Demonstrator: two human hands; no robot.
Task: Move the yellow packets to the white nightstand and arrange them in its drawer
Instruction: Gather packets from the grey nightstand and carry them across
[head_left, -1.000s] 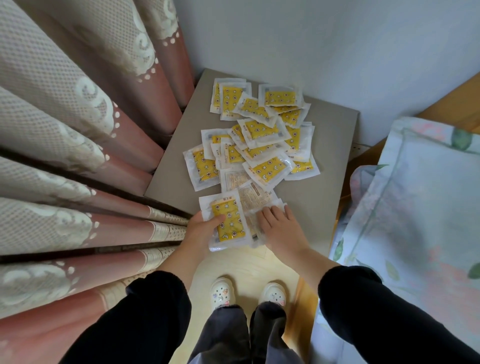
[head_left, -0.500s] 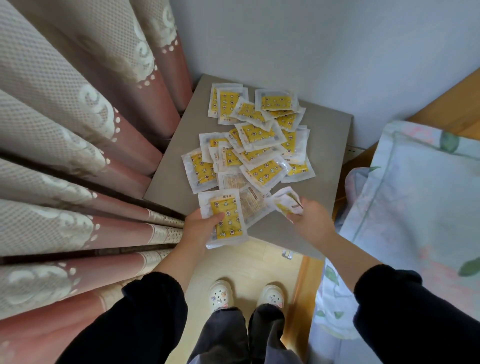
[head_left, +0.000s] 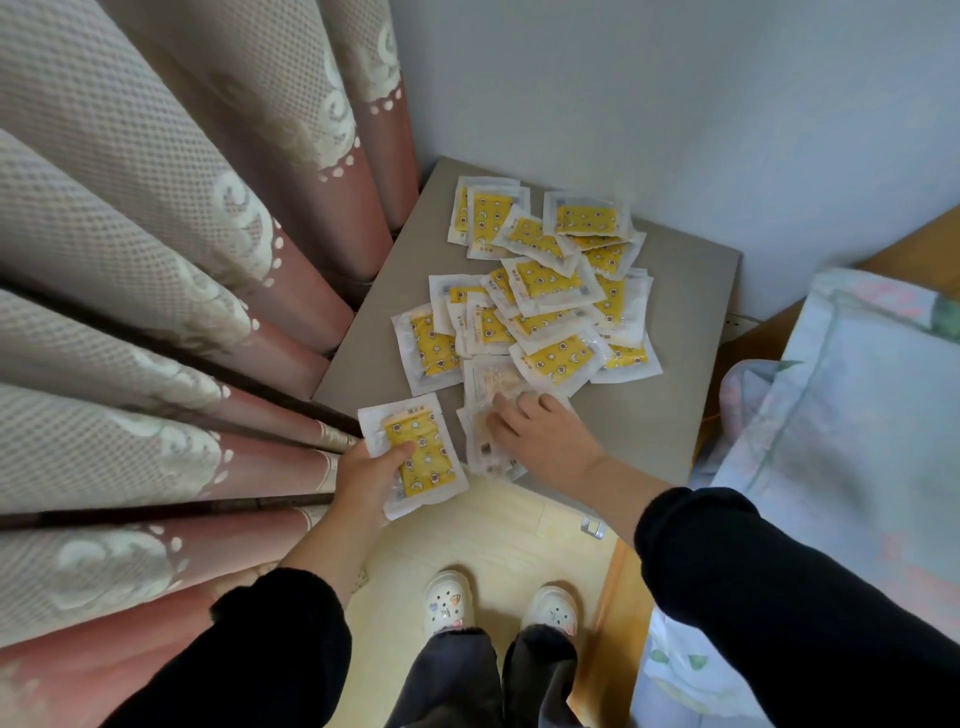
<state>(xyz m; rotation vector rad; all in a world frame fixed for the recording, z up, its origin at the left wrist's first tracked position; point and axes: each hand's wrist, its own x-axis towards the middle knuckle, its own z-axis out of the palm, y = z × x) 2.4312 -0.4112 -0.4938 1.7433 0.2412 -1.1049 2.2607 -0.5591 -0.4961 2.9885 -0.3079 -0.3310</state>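
My left grip (head_left: 374, 467) pinches a flat yellow plastic packet (head_left: 418, 454); right grip (head_left: 545, 436), flat-fingered, presses pale packets (head_left: 488, 379): light, slippery, so I'd lift edges.

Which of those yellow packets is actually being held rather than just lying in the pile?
The packet gripped in the left hand, thumb across its yellow face, at the near-left corner; the rest lie heaped on the grey top.

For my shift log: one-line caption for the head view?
Left hand holds a packet; right hand rests on face-down packets on the table.
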